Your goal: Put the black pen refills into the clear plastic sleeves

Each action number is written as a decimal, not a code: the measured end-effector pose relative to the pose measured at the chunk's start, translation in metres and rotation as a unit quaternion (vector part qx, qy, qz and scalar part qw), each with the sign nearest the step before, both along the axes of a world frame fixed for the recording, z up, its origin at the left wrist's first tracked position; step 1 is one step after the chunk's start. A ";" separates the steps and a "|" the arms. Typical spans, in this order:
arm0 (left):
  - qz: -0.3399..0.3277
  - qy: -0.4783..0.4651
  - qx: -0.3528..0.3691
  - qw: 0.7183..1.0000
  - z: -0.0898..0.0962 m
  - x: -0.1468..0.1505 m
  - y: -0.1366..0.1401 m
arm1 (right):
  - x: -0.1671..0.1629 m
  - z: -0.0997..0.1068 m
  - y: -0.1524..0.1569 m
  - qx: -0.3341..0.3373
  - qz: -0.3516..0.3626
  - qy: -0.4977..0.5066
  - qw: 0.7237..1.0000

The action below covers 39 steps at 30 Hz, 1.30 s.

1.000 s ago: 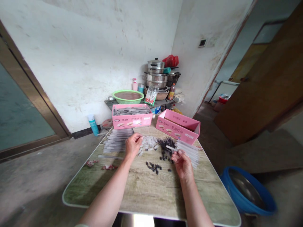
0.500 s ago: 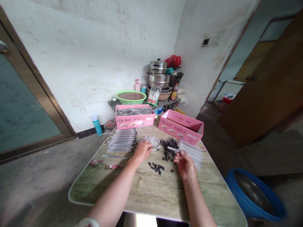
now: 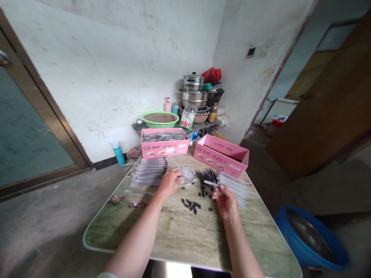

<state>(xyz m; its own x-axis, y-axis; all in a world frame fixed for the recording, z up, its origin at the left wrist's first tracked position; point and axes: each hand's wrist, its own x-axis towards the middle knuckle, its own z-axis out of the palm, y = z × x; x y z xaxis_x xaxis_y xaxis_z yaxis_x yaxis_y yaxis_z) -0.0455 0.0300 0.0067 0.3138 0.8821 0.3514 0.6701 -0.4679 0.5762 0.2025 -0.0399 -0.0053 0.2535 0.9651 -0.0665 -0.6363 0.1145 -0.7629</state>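
My right hand (image 3: 226, 201) pinches a whitish pen barrel (image 3: 211, 183), which points left over a bunch of thin black pen refills (image 3: 206, 176). Behind that hand lies a row of clear pen barrels (image 3: 236, 189). My left hand (image 3: 169, 182) has its fingers drawn together at the left edge of a heap of small white pieces (image 3: 187, 174); whatever sits between the fingertips is too small to make out. Left of it lies a stack of pens or filled barrels (image 3: 147, 172), with a single one (image 3: 137, 191) apart in front. Small black pieces, apparently caps (image 3: 191, 205), are scattered between my hands.
At the table's (image 3: 174, 235) back stand a pink box (image 3: 165, 150) full of pen parts and a second pink box (image 3: 222, 156). Beyond are a green basin (image 3: 160, 122) and stacked pots (image 3: 193, 90). A blue tub (image 3: 313, 235) stands on the floor at right.
My left hand has shifted slightly left and toward me, away from the middle of the white heap. A black piece now shows beside it. My right hand stays nearly still with the barrel.
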 end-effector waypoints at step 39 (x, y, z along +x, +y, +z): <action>-0.140 -0.484 -0.344 0.792 0.000 0.036 -0.019 | -0.009 -0.002 -0.002 0.034 0.076 -0.036 0.996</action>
<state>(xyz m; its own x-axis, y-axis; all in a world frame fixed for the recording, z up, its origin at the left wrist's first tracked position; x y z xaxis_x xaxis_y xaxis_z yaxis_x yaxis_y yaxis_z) -0.0095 0.0109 0.0064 0.4084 0.9127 0.0133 -0.3169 0.1281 0.9398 0.1939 -0.0415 -0.0068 0.1055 0.9943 0.0130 -0.5945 0.0735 -0.8007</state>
